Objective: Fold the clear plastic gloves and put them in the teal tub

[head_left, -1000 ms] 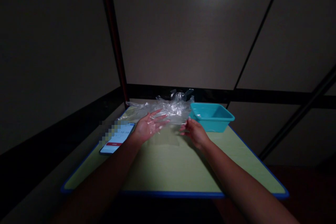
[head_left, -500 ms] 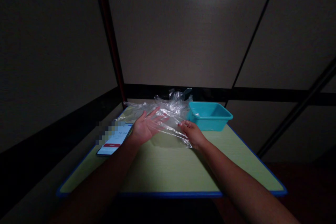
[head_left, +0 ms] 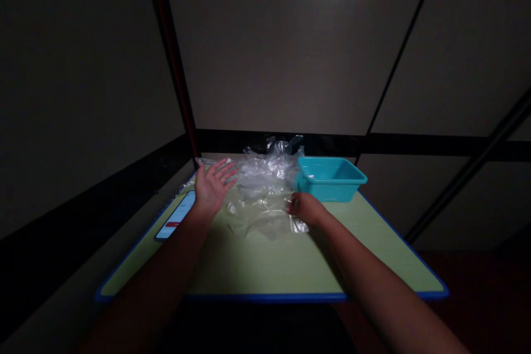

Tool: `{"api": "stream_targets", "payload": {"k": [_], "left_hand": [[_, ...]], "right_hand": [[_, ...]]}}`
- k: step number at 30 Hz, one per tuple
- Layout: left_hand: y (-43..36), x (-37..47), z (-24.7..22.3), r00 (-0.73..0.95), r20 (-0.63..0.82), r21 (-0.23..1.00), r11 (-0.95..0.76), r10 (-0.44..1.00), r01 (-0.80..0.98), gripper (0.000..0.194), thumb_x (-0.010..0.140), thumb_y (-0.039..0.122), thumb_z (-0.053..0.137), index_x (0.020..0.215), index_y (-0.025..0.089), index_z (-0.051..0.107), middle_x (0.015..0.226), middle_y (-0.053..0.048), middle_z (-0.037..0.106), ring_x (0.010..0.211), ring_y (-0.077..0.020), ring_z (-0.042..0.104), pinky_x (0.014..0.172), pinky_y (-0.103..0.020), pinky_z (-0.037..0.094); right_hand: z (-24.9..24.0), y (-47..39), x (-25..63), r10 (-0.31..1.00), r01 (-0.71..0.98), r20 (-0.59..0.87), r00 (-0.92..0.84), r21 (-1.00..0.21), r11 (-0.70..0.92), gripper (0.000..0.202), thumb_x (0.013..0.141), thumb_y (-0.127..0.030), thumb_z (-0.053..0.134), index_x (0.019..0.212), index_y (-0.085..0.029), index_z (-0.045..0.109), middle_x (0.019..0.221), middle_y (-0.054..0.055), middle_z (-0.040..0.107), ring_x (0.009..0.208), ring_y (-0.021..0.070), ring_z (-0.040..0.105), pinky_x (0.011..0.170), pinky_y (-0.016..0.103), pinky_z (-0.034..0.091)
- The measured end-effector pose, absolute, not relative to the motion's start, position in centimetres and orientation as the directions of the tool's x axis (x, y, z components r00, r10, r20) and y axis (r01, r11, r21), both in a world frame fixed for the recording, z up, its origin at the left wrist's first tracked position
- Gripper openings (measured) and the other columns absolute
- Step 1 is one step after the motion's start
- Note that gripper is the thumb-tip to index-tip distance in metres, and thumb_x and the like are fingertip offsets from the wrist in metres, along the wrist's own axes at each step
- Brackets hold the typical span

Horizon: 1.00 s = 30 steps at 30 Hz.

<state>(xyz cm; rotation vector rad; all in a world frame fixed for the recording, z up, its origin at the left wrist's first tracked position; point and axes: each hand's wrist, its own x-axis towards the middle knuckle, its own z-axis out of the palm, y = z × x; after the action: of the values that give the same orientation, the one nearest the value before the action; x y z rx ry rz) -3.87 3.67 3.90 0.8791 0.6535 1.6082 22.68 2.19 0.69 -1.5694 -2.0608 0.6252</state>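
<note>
My left hand (head_left: 211, 188) is open, fingers spread and palm turned inward, above the left side of the table and just right of a phone. It holds nothing. My right hand (head_left: 307, 209) is closed on the right edge of a thin clear plastic bag (head_left: 263, 218), which spreads out to the left, low over the table. The fingertips are partly hidden and blurred. Behind that bag lies a heap of crumpled clear plastic (head_left: 269, 168). Where the bag ends and the heap begins is hard to tell.
A turquoise plastic basin (head_left: 332, 191) stands at the back right, close to my right hand. The phone (head_left: 176, 218) with a lit screen lies at the left. The pale green table (head_left: 265, 276) has a blue edge and meets dark-striped wall panels at the back.
My left hand has come out from the plastic and moved left, now free of it. The bag has sunk lower toward the table. My right hand still grips it, slightly lower.
</note>
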Motion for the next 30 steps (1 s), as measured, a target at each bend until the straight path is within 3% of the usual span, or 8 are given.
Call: {"api": "stream_targets", "payload": {"k": [4,9,13,16,19,22,26,30], "left_hand": [[3.4,-2.3,3.2,-0.034,0.239,0.927,-0.238,0.970,-0.291,0.047,0.083,0.056,0.044,0.100,0.017,0.064,0.113,-0.011,0.063,0.104,-0.0260,0.057,0.087,-0.038,0.043],[1.7,-1.0,2.9,0.179,0.343,0.937,-0.324,0.922,-0.130,0.033,0.068,0.028,0.071,0.099,0.019,0.067,0.117,-0.009,0.061,0.119,-0.0277,0.047,0.099,-0.034,0.034],[1.0,-0.1,2.2,0.557,0.257,0.962,-0.262,0.789,-0.073,0.044,0.061,0.023,0.076,0.105,0.020,0.066,0.116,-0.009,0.063,0.114,-0.0282,0.052,0.093,-0.035,0.039],[1.1,0.1,1.6,0.650,0.117,0.963,-0.246,0.751,0.110,0.033,0.060,0.023,0.077,0.091,0.018,0.069,0.092,-0.006,0.069,0.089,-0.0233,0.062,0.078,-0.031,0.044],[1.6,-0.3,1.5,0.600,0.065,0.935,-0.259,0.797,0.242,0.017,0.064,0.029,0.074,0.074,0.016,0.068,0.070,-0.003,0.067,0.066,-0.0173,0.060,0.060,-0.025,0.042],[2.1,-0.9,1.7,0.515,0.116,0.926,-0.279,0.850,0.252,0.017,0.064,0.031,0.072,0.063,0.016,0.065,0.063,-0.001,0.064,0.060,-0.0152,0.057,0.056,-0.023,0.040],[2.6,-1.4,2.1,0.344,0.200,0.971,-0.232,0.917,0.052,0.019,0.067,0.032,0.070,0.061,0.017,0.061,0.066,-0.002,0.066,0.063,-0.0151,0.058,0.059,-0.023,0.042],[2.8,-1.6,2.8,0.151,0.199,0.946,-0.149,0.968,-0.289,0.018,0.070,0.027,0.068,0.065,0.016,0.055,0.064,0.000,0.061,0.062,-0.0118,0.057,0.060,-0.021,0.044]], "right_hand": [[0.7,2.1,22.8,0.968,0.793,0.166,-0.188,-0.556,0.250,0.008,0.066,-0.014,0.068,0.067,-0.017,0.061,0.053,-0.001,0.048,0.051,0.0109,0.041,0.051,0.024,0.028],[1.3,0.1,21.2,0.792,0.544,0.248,-0.558,-0.611,0.575,0.033,0.075,-0.013,0.057,0.106,-0.022,0.064,0.063,-0.003,0.052,0.059,0.0120,0.046,0.059,0.023,0.034],[1.3,-0.7,20.2,0.695,0.347,0.187,-0.694,-0.759,0.551,0.021,0.077,-0.020,0.054,0.093,-0.017,0.067,0.060,-0.004,0.047,0.055,0.0097,0.040,0.054,0.021,0.032],[1.1,-0.4,20.1,0.699,0.260,0.109,-0.707,-0.879,0.400,0.018,0.074,-0.030,0.060,0.082,-0.015,0.065,0.057,-0.005,0.046,0.053,0.0082,0.038,0.050,0.020,0.030],[1.0,0.2,20.3,0.745,0.221,0.048,-0.665,-0.940,0.258,0.026,0.067,-0.037,0.069,0.077,-0.014,0.063,0.054,-0.006,0.048,0.049,0.0071,0.039,0.048,0.019,0.028],[1.0,0.6,20.7,0.756,0.210,-0.004,-0.654,-0.962,0.176,0.032,0.062,-0.041,0.073,0.074,-0.013,0.064,0.056,-0.004,0.055,0.050,0.0071,0.043,0.049,0.019,0.031],[0.7,1.0,20.9,0.806,0.188,0.016,-0.592,-0.970,0.157,0.031,0.059,-0.040,0.074,0.068,-0.013,0.062,0.058,-0.003,0.057,0.050,0.0071,0.044,0.050,0.020,0.032],[0.7,1.4,20.9,0.915,0.116,0.182,-0.361,-0.965,0.237,0.033,0.062,-0.044,0.072,0.058,-0.016,0.055,0.051,-0.005,0.049,0.047,0.0068,0.040,0.046,0.020,0.029]]}}
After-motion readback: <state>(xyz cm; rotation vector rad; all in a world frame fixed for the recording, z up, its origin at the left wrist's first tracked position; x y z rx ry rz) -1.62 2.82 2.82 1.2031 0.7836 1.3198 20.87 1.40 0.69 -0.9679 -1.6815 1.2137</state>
